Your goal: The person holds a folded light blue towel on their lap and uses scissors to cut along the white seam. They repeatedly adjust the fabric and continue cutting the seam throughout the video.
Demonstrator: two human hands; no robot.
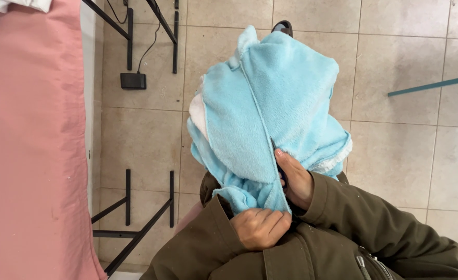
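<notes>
Head view, looking down at the wearer's lap. The left hand (260, 227) is closed in a loose fist on the lower edge of a light blue fleece cloth (270, 109), the fingers curled over a narrow strip of the fabric and pinching it against the palm. The right hand (294, 179) lies just beside it, slightly higher, with the thumb pressed flat on the fleece along a raised seam; its fingers are wrapped around the handles of a pair of dark scissors (282, 173), of which only a thin blade and part of a handle show between thumb and cloth. How far the blades stand apart cannot be told. Both wrists emerge from the sleeves of an olive-green jacket (343, 238), whose zipper shows at the lower right.

The fleece rises from the hands toward the top of the frame in a bunched mass, held up off the floor, with a white lining visible at its left and right edges. A dark shoe tip (282, 25) shows just above the cloth. Beneath everything lies a beige tiled floor (405, 155). At left runs a pink-covered table (27, 145) on black metal legs (136, 218); a small black box (133, 81) with a cable rests on the tiles near it.
</notes>
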